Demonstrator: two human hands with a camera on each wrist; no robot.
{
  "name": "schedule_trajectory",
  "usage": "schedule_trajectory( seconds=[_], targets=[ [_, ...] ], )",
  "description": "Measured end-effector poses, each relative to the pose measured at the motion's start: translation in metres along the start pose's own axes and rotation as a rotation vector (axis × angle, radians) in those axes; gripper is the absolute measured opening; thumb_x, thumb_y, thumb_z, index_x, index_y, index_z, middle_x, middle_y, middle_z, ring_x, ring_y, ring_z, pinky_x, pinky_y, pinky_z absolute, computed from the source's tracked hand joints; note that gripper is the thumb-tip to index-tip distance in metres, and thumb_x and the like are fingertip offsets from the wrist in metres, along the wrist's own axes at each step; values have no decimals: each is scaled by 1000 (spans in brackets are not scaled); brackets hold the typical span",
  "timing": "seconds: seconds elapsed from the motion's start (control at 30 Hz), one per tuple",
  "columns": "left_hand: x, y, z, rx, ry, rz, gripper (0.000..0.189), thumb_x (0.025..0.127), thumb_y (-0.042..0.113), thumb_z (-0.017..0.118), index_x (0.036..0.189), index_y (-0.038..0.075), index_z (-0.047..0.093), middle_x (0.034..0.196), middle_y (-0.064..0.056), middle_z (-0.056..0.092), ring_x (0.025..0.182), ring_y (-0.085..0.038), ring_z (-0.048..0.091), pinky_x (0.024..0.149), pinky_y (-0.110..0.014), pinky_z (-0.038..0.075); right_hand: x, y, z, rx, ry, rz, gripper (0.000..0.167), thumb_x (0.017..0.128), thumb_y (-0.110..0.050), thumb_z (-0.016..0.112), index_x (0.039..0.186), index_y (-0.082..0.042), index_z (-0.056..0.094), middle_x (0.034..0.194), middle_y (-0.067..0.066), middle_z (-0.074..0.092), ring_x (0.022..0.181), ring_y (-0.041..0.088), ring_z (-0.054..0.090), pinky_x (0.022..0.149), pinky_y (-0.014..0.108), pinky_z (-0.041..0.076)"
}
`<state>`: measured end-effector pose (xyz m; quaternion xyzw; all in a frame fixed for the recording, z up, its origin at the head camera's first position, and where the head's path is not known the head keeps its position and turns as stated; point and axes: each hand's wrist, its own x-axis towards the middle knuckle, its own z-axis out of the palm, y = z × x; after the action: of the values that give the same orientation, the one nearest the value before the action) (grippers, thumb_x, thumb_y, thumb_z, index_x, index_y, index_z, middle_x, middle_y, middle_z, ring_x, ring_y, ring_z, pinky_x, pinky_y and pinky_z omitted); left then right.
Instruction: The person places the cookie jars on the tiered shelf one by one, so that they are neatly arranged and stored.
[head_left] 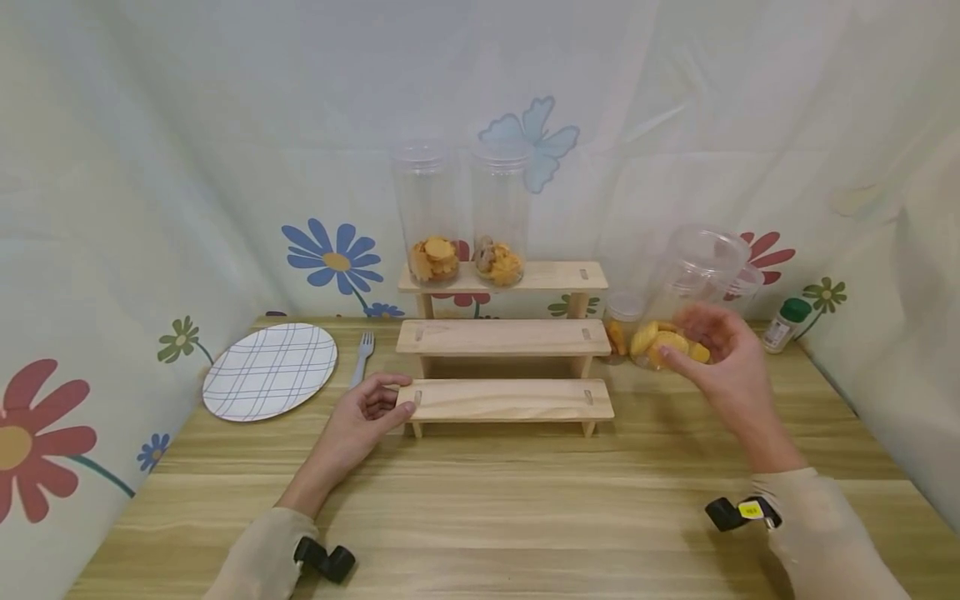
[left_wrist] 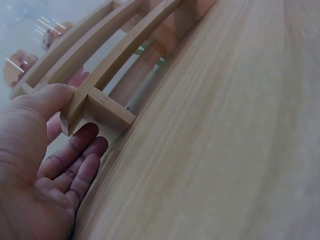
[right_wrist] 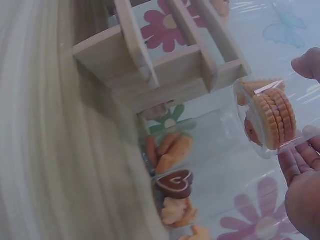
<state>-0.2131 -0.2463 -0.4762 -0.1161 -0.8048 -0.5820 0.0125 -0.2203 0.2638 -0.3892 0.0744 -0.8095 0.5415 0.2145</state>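
Observation:
My left hand (head_left: 362, 423) pinches the left end of the lowest step of a three-step wooden display stand (head_left: 504, 336). In the left wrist view the thumb lies on the step's top, with the fingers below its end. My right hand (head_left: 723, 367) grips a clear jar (head_left: 670, 337) of round, ridged cookies to the right of the stand. The right wrist view shows the jar's bottom (right_wrist: 272, 120) tilted and off the table, between thumb and fingers. Two tall clear jars (head_left: 426, 208) (head_left: 501, 208) with snacks stand on the top step, at its left and middle.
Behind the held jar stand a small lidded jar (head_left: 624, 321) and another clear jar (head_left: 744, 283), partly hidden. A green-capped bottle (head_left: 786, 325) is at the far right. On the left lie a checked plate (head_left: 270, 372) and a grey fork (head_left: 363, 358). A flowered curtain (head_left: 337, 100) encloses the table.

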Motion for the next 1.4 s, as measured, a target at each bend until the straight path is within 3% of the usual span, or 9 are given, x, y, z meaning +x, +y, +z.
schedule_trajectory(
  seconds=[0.23, 0.5, 0.7, 1.0, 1.4],
  targets=[
    [0, 0, 0, -1, 1, -3, 41, 105, 24, 82, 142, 15, 69, 116, -14, 78, 105, -24, 74, 90, -26, 57, 11, -16, 0, 32, -27, -42, 55, 96, -10, 90, 143, -4, 62, 131, -1, 70, 119, 13, 64, 102, 12, 49],
    [0, -2, 0, 3, 2, -10, 41, 105, 26, 82, 142, 16, 69, 116, -14, 78, 106, -26, 73, 90, -26, 57, 27, -37, 3, -11, -59, -9, 64, 99, -23, 89, 153, -10, 58, 144, 6, 67, 127, 10, 62, 107, 12, 47],
    [0, -2, 0, 6, 6, -13, 41, 105, 27, 82, 142, 16, 69, 116, -13, 78, 107, -25, 73, 92, -26, 57, 46, -55, 11, 7, -81, -16, 63, 100, -27, 88, 153, -12, 57, 145, 4, 66, 131, 13, 61, 111, 15, 47],
    [0, 0, 1, 14, 8, -11, 41, 105, 27, 82, 142, 16, 69, 116, -13, 78, 107, -26, 73, 92, -26, 57, 77, -67, 31, 109, -112, -54, 62, 99, -24, 88, 152, -9, 60, 144, 8, 67, 130, 16, 64, 112, 22, 51],
    [0, 0, 1, 8, 4, -12, 41, 105, 26, 82, 142, 16, 69, 116, -13, 78, 106, -25, 73, 91, -27, 57, 102, -68, 64, 163, -147, -62, 59, 101, -24, 87, 149, -4, 59, 145, 17, 65, 129, 23, 65, 108, 17, 51]
  ],
)
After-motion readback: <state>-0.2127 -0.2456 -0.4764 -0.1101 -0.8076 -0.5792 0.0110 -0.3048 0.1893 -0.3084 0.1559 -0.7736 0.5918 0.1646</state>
